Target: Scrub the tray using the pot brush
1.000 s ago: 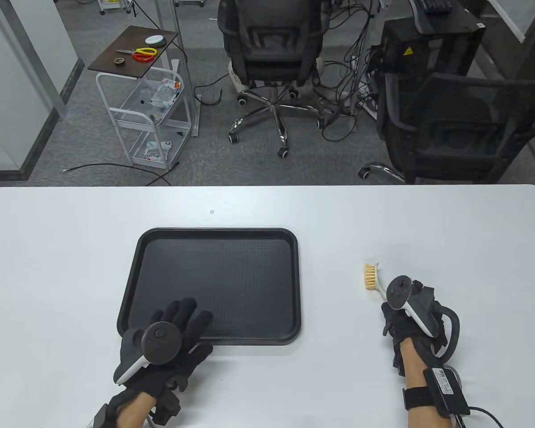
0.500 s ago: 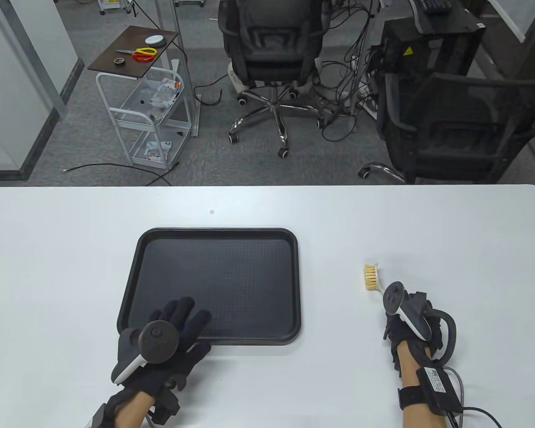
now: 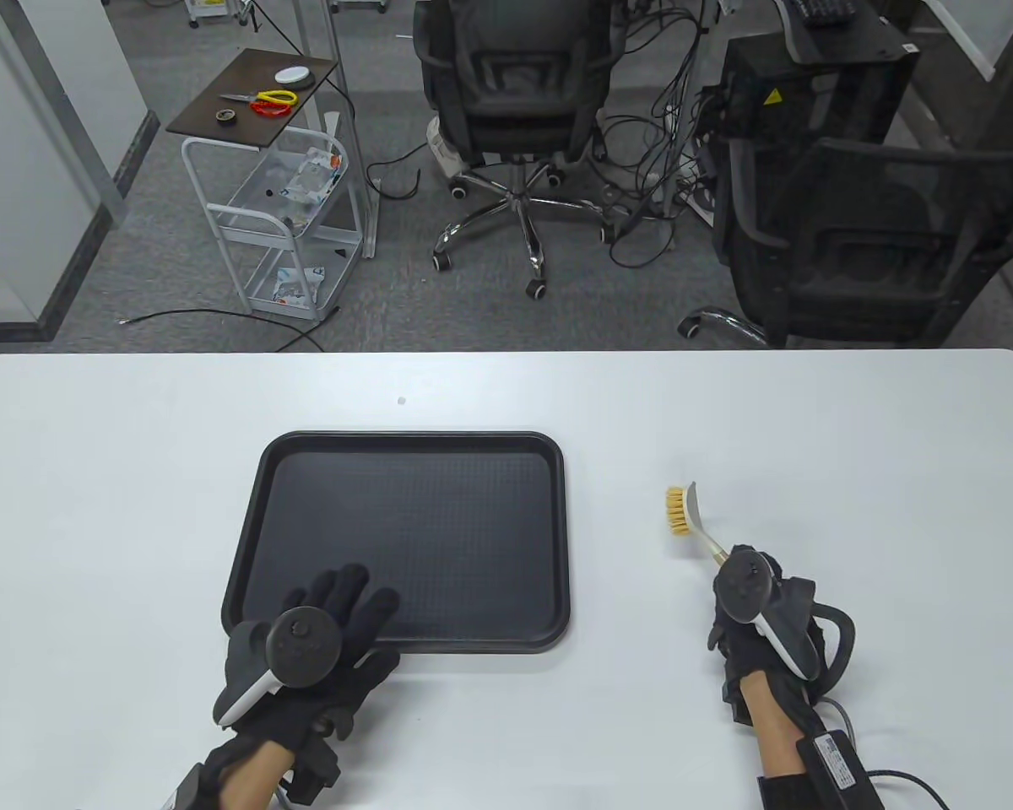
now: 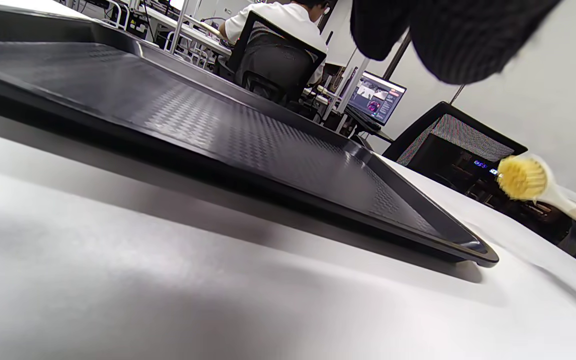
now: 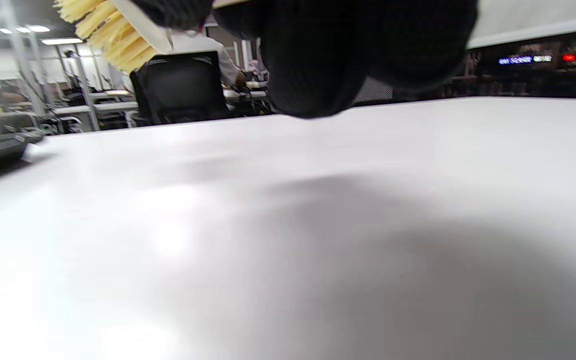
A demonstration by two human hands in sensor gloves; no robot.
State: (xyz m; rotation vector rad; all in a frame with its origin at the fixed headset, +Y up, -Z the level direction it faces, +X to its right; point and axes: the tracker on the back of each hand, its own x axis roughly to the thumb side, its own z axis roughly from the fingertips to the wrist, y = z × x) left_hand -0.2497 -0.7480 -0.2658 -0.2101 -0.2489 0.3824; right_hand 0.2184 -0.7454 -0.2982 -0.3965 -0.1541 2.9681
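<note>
Tray [image 3: 414, 515] holds only the left hand's [image 3: 321, 650] flat fingers; right hand [image 3: 755, 616] grips the pot brush [image 3: 684, 515] beside it

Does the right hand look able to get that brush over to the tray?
Probably yes: the right hand holds the brush, and only bare table lies between it and the tray.
</note>
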